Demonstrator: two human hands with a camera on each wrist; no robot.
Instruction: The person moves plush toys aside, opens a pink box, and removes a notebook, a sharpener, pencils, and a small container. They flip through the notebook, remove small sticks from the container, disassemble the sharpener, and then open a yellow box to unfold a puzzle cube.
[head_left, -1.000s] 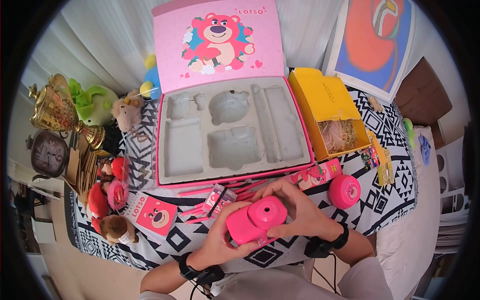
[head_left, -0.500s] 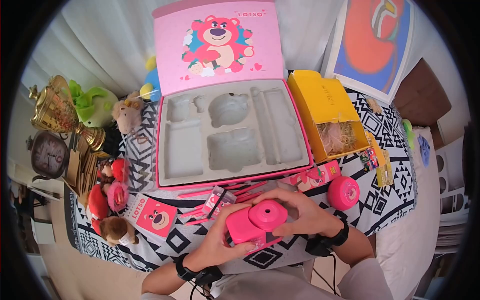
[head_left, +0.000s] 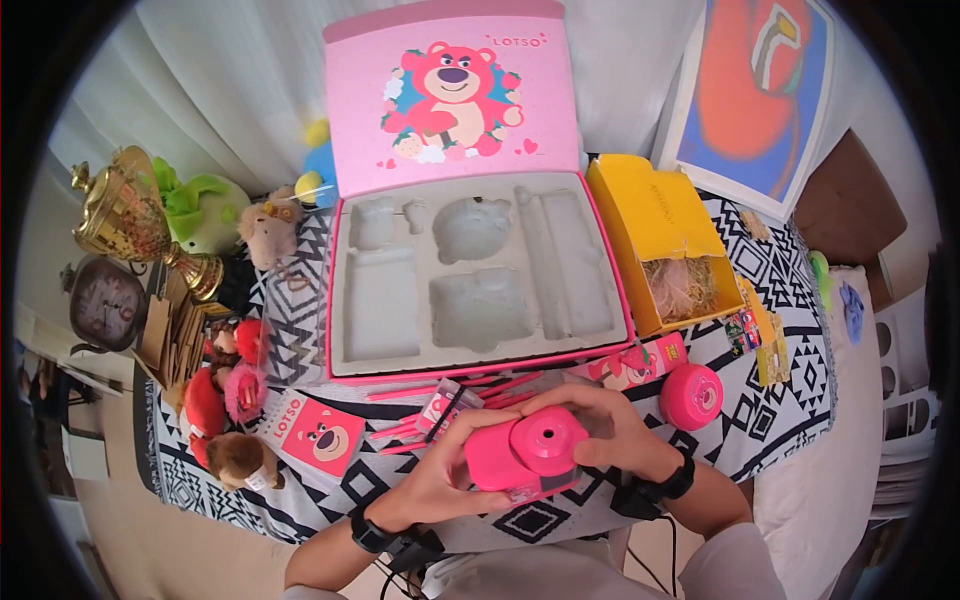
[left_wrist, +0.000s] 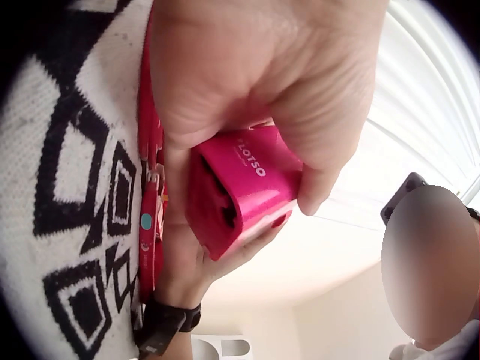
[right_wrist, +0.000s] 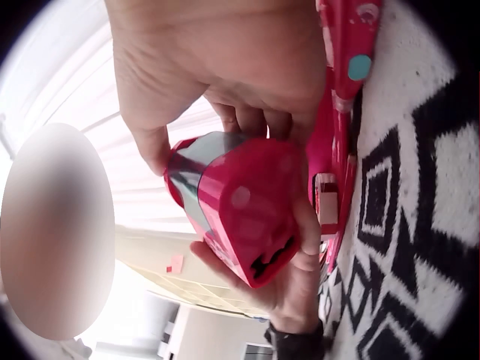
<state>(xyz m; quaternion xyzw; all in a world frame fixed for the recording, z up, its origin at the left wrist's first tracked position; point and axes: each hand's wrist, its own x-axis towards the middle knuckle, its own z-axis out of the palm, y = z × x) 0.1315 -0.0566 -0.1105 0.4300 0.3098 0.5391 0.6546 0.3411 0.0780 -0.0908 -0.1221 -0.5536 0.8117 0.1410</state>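
Note:
A pink pencil sharpener (head_left: 490,460) with a round front and a dark central hole is held up between both hands, close to the body. My left hand (head_left: 440,485) grips its left side, thumb along the near edge. Curled round the other side is my right hand (head_left: 630,440), its thumb by the round front. White LOTSO lettering marks the sharpener (left_wrist: 262,180) in the left wrist view. From the right wrist, a greyish see-through part shows on the sharpener (right_wrist: 255,202). Just beyond the hands lie pink pencils (head_left: 400,430) and a small strapped pack (head_left: 447,405).
An open pink box (head_left: 335,290) with a moulded grey insert stands behind. To its right are a yellow box (head_left: 650,215), a pink printed box (head_left: 640,362) and a round pink case (head_left: 690,397). A LOTSO notebook (head_left: 320,440), plush toys (head_left: 235,460) and a gold trophy (head_left: 125,220) lie left.
The head view has shifted slightly, so the scene sits a little lower and further right. The sharpener has turned a little, and the right thumb has moved to the side of its round front.

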